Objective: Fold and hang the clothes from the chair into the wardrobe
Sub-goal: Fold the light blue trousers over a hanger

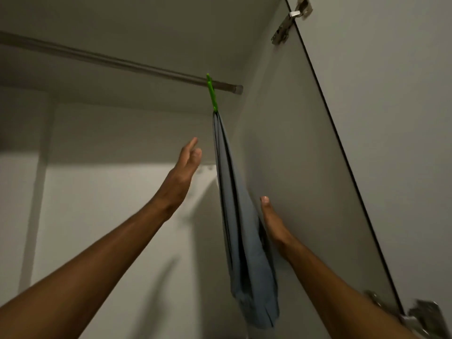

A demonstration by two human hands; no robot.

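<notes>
Hands: right hand (271, 223) flat, fingers straight, beside the grey garment (242, 231), contact unclear; left hand (186, 165) loose, holding nothing. Garment: soft, light, likely limp; long axis vertical, hem down; best held near the top. Green hanger (211, 94) on wardrobe rail (122, 63), right end.

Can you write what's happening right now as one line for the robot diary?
stage: garment hung | blue-grey garment on green hanger on rail | left hand open, apart | right hand open beside garment
</notes>
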